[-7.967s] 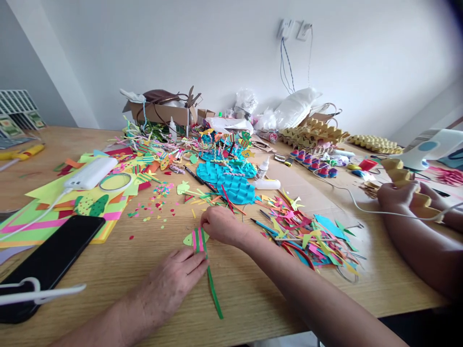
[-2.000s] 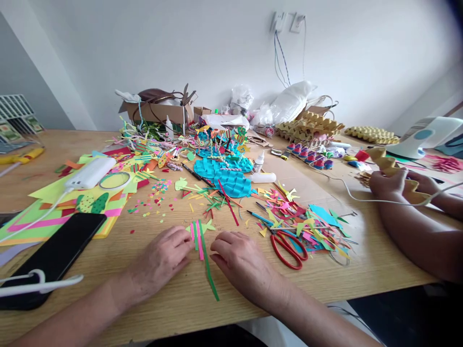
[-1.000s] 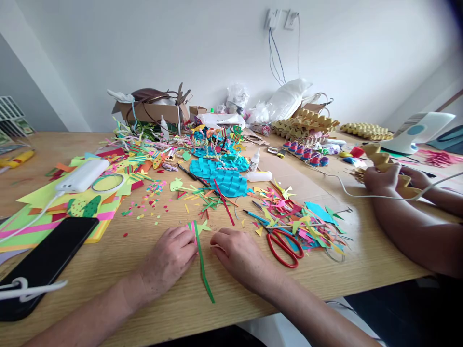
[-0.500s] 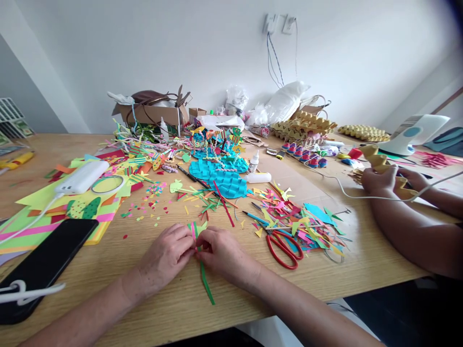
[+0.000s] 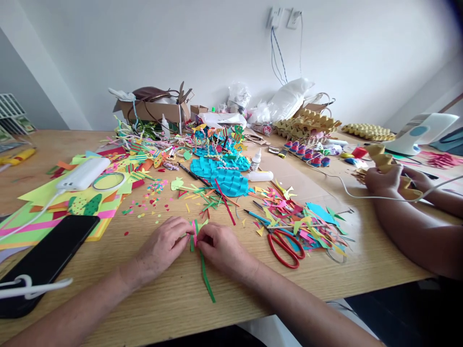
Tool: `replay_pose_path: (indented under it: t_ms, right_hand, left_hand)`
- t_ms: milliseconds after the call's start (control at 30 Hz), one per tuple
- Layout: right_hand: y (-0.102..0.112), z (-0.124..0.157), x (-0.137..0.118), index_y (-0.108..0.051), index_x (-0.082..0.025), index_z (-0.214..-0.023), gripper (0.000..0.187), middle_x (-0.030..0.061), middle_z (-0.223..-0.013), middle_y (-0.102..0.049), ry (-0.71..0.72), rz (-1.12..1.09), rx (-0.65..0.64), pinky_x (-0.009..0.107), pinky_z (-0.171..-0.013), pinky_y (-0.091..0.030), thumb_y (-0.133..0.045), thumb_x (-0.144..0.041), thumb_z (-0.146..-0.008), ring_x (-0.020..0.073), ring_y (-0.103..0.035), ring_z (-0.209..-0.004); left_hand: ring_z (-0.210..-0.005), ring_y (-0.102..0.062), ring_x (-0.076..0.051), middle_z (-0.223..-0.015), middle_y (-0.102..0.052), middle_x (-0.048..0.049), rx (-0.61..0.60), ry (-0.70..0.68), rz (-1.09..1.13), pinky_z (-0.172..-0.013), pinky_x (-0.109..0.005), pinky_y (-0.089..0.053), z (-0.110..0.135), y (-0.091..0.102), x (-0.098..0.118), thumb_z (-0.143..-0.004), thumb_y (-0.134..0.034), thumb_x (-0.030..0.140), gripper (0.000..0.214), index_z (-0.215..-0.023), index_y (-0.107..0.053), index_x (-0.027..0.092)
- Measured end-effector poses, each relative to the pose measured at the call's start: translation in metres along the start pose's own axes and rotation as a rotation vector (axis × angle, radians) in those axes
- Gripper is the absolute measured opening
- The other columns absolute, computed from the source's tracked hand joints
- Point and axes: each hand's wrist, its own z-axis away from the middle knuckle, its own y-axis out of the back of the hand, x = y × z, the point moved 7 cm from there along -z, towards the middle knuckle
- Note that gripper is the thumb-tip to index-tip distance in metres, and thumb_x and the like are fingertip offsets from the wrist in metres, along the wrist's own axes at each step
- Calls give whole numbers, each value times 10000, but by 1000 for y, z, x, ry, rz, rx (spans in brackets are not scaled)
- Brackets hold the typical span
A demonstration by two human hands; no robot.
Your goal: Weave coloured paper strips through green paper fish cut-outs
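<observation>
Fish [image 5: 203, 223]: on the table [image 5: 144, 313], mostly hidden — tail showing.
Left hand [image 5: 162, 248]: fingertips close together at the fish; cannot tell what they hold.
Right hand [image 5: 222, 250]: narrow pinch at the pink strip [image 5: 195, 234] — its contents cannot be told.
Green strip [image 5: 207, 282]: trails from beneath the right hand.
Scissors [image 5: 285, 247]: beside paper scraps [image 5: 306, 226].

Hands [image 5: 162, 248] [image 5: 222, 250] at green paper strip [image 5: 206, 279]

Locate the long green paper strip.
In the head view, the long green paper strip lies low, left of centre, on the wooden table, running from the right hand toward the near edge.
</observation>
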Motion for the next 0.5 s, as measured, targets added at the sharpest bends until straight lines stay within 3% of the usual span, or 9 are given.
replay_pose_path:
  t_ms: [233,500]
  right_hand:
    - [3,0,6,-534,-158,-639,124,-35,-588,-515,-91,-53,31,180,-510,-304,-526,-44,-687,82,-458,-539]
    - [3,5,3,-522,-166,-675,114,-1,-690,-559,-46,45,-3,193,-557,-327,-492,-62,-709,105,-497,-624]
  left_hand:
    - [-896,-534,-174,-912,-624,-52,-21,-142,-175,-799,-322,-472,4,4,-5,-801,-364,-3,354,-958,-628,174]
    - [-950,-493,-206,-980,-615,-73,-45,-367,-378,-822,-349,-467,13,-2,4,-912,-365,156,264,-995,-615,137]
